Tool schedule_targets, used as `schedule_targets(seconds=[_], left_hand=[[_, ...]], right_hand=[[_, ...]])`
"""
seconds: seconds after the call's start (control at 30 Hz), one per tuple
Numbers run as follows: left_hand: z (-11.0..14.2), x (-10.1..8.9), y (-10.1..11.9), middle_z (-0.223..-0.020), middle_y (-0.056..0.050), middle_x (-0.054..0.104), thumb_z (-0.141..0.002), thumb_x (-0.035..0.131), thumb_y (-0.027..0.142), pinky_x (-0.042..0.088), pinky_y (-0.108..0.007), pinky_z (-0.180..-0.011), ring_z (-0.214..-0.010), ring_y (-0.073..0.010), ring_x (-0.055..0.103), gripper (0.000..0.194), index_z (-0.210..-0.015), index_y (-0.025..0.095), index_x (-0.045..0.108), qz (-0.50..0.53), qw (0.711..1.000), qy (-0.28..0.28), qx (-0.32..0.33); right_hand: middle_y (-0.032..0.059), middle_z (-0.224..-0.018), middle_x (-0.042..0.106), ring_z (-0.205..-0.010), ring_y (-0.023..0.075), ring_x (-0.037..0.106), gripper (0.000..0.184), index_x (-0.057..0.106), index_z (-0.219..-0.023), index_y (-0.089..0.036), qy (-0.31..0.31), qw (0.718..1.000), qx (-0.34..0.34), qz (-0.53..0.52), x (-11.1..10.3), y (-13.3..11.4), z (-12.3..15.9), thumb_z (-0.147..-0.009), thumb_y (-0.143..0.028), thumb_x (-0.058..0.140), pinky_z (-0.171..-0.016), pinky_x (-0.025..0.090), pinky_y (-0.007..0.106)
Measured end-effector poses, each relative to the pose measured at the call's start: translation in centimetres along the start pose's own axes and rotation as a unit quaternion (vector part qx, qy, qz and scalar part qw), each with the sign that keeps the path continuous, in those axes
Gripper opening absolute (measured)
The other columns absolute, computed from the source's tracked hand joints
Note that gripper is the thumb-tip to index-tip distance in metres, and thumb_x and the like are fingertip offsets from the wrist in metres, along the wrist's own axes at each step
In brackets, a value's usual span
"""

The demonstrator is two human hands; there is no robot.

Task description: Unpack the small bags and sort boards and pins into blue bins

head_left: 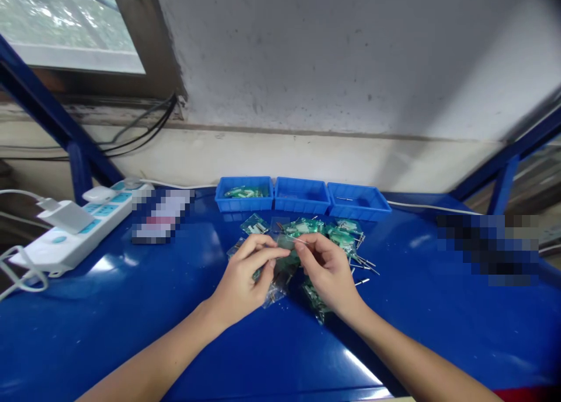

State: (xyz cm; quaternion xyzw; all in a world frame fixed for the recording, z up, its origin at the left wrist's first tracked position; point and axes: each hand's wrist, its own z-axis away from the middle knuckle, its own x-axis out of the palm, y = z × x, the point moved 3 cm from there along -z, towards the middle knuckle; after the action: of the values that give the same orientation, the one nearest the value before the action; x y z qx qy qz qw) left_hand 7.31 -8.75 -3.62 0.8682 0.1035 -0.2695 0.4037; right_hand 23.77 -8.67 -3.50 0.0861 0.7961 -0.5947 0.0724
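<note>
A small clear plastic bag (286, 242) is stretched between my two hands above the table. My left hand (245, 273) is closed, its fingertips at the bag's near left side. With thumb and forefinger, my right hand (329, 269) pinches the right side, where a thin pale edge or rod shows; I cannot tell which. Below and behind the hands lies a pile of green-printed packets (307, 225), partly hidden. Several thin metal rods (366, 264) stick out to the right of it. More clear packets (275, 294) lie under my left hand, with small brownish pieces inside.
Three blue bins stand along the back: the left bin (243, 204) holds green packets, then a middle bin (302, 204) and a right bin (360, 210) with a small thin piece. A white power strip (72, 247) with chargers and a blurred phone-like object (162, 218) lie left.
</note>
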Motion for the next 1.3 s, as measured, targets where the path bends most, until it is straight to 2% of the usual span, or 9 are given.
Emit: schedule_targets(seconds=[0.13,0.27,0.47,0.6,0.73,0.87,1.07,1.17,1.3], left_hand=[[-0.3,0.1,-0.7,-0.094,-0.005,0.051,-0.092,0.043,0.035,0.045,-0.027,-0.068,-0.075,-0.0143,0.053,0.026,-0.095,0.019,0.063,0.146,0.976,-0.003,-0.164],[-0.4,-0.1,-1.5,-0.068,0.001,0.049,-0.090,0.047,0.040,0.040,-0.023,-0.056,-0.060,-0.0116,0.047,0.028,-0.081,0.017,0.058,0.201,0.953,0.019,-0.224],[-0.3,-1.0,0.0,-0.081,-0.003,0.061,-0.084,0.056,0.016,0.046,-0.026,-0.067,-0.073,-0.0146,0.057,0.010,-0.088,0.020,0.065,-0.032,0.995,0.096,0.013],[-0.7,-0.9,0.8,-0.095,-0.006,0.061,-0.084,0.051,0.011,0.048,-0.029,-0.075,-0.086,-0.0170,0.057,0.022,-0.094,0.024,0.067,-0.131,0.981,0.064,0.126],[-2.6,-2.1,-1.6,-0.107,-0.009,0.057,-0.089,0.048,0.027,0.047,-0.035,-0.082,-0.093,-0.0200,0.058,0.028,-0.114,0.021,0.057,-0.188,0.981,0.052,-0.022],[-4.0,-3.2,-5.8,-0.104,-0.014,0.059,-0.081,0.054,0.049,0.043,-0.045,-0.083,-0.101,-0.0331,0.053,0.046,-0.110,0.014,0.058,-0.278,0.937,-0.008,-0.210],[-4.0,-2.9,-8.8,-0.079,-0.004,0.058,-0.072,0.063,0.038,0.042,-0.031,-0.065,-0.079,-0.0235,0.056,0.024,-0.083,0.019,0.057,-0.153,0.950,-0.018,-0.273],[-3.5,-2.8,-7.9,-0.061,0.005,0.047,-0.080,0.055,0.029,0.039,-0.024,-0.055,-0.055,-0.0132,0.048,0.014,-0.089,0.020,0.051,-0.097,0.966,0.017,-0.238],[-2.6,-3.0,-4.2,-0.079,0.001,0.051,-0.084,0.054,0.018,0.041,-0.023,-0.058,-0.059,-0.0097,0.046,0.009,-0.093,0.019,0.052,-0.070,0.988,0.121,-0.065]], right_hand=[[0.0024,-0.078,0.068,-0.067,0.0135,0.063,0.013,0.065,-0.092,-0.020,0.026,0.986,-0.148,0.066,-0.2,-0.6,0.6,-0.082,-0.018,0.056,-0.063,0.052,0.026],[0.0042,-0.093,0.071,-0.089,0.0180,0.067,0.027,0.068,-0.091,-0.023,-0.015,0.967,-0.237,0.093,-0.2,-1.1,0.8,-0.079,-0.008,0.050,-0.078,0.054,0.033],[0.0085,-0.110,0.063,-0.102,0.0213,0.060,0.019,0.071,-0.086,-0.021,-0.052,0.993,-0.088,0.060,0.4,-0.8,0.1,-0.085,-0.029,0.053,-0.088,0.048,0.038],[0.0022,-0.067,0.059,-0.061,0.0137,0.056,0.029,0.065,-0.070,-0.018,-0.019,0.999,-0.031,0.039,0.4,-1.2,-0.7,-0.087,-0.037,0.052,-0.055,0.046,0.026],[0.0006,-0.068,0.058,-0.057,0.0123,0.049,0.015,0.065,-0.088,-0.020,0.124,0.981,-0.133,0.066,-3.0,-3.5,-3.2,-0.086,-0.031,0.055,-0.055,0.042,0.027],[0.0075,-0.082,0.062,-0.069,0.0153,0.053,0.020,0.065,-0.101,-0.019,0.326,0.864,-0.305,0.233,-7.3,-4.3,-6.0,-0.087,-0.026,0.053,-0.070,0.043,0.030],[0.0092,-0.074,0.063,-0.076,0.0237,0.054,0.029,0.065,-0.108,-0.014,0.088,0.869,-0.195,0.446,-5.1,1.4,-6.8,-0.085,-0.028,0.052,-0.074,0.042,0.038],[0.0054,-0.069,0.063,-0.070,0.0199,0.055,0.029,0.066,-0.103,-0.017,0.024,0.926,-0.155,0.343,-2.4,1.7,-5.0,-0.089,-0.034,0.048,-0.067,0.042,0.032],[0.0012,-0.062,0.059,-0.055,0.0125,0.050,0.040,0.067,-0.082,-0.017,-0.046,0.992,-0.027,0.118,0.4,0.5,-3.3,-0.092,-0.046,0.040,-0.051,0.037,0.025]])
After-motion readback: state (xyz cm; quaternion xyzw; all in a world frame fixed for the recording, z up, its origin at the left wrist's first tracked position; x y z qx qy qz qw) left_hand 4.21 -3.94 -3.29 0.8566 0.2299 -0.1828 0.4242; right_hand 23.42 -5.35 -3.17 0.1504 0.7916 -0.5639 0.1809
